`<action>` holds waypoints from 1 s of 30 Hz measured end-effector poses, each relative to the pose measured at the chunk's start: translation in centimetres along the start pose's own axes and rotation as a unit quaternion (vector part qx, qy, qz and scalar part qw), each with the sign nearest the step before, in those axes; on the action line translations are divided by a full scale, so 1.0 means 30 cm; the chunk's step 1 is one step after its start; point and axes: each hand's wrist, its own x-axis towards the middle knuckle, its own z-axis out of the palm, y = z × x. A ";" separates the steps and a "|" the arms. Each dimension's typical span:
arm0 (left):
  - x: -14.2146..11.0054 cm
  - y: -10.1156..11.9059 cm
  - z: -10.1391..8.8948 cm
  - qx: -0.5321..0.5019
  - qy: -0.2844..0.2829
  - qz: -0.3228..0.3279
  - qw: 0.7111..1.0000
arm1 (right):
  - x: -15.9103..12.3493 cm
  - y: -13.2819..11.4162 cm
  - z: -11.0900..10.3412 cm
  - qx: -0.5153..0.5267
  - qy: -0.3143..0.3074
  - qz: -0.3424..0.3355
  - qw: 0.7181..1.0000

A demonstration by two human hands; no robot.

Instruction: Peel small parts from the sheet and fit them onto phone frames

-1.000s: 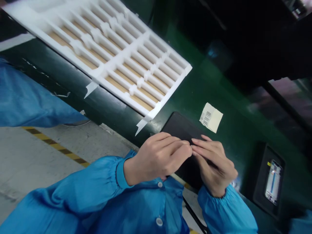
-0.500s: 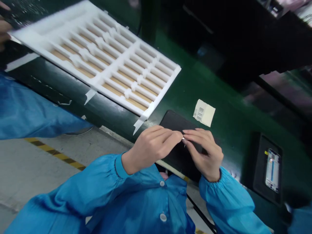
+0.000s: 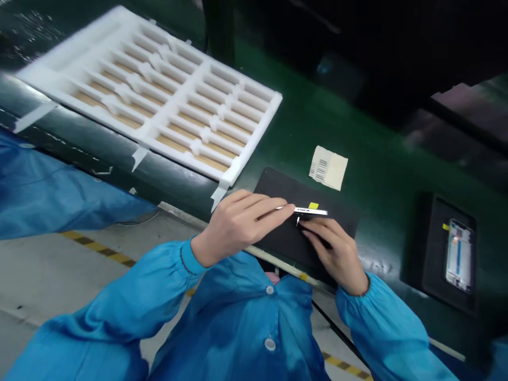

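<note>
My left hand is closed on a thin phone, gripping one end of it. The phone is held edge-on, so its white side with small slots faces me, and a yellow tab sticks up behind it. Just below the phone, my right hand has its thumb and fingers bent close together. A tiny shiny piece shows by those fingertips; I cannot make out what it is or whether they grip it. Both hands are above a black mat at the table edge.
A white foam tray with several long slots is taped down at the left. A paper label with barcodes lies beyond the mat. At the right, a black tray holds an opened phone. Another person's blue sleeve is at the left.
The phone, mostly hidden by my fingers before, now shows its edge and yellow tab. My right hand has moved off its edge to just below it. The view has shifted slightly.
</note>
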 end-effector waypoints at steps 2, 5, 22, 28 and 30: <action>0.003 -0.003 0.000 0.004 -0.006 0.003 1.000 | 0.022 0.008 0.009 -0.018 -0.024 -0.016 0.999; 0.004 -0.003 -0.001 0.004 -0.011 -0.003 1.000 | 0.048 0.015 0.012 -0.038 -0.048 -0.018 0.998; 0.043 0.034 -0.003 -0.048 -0.028 -0.187 0.981 | 0.056 -0.090 -0.006 0.132 0.309 0.102 0.936; 0.040 0.070 0.002 -0.022 -0.006 -0.228 0.973 | 0.119 -0.095 -0.022 0.179 0.341 0.078 0.919; 0.039 0.086 0.006 -0.019 0.001 -0.256 0.967 | 0.128 -0.094 -0.021 0.196 0.312 0.071 0.927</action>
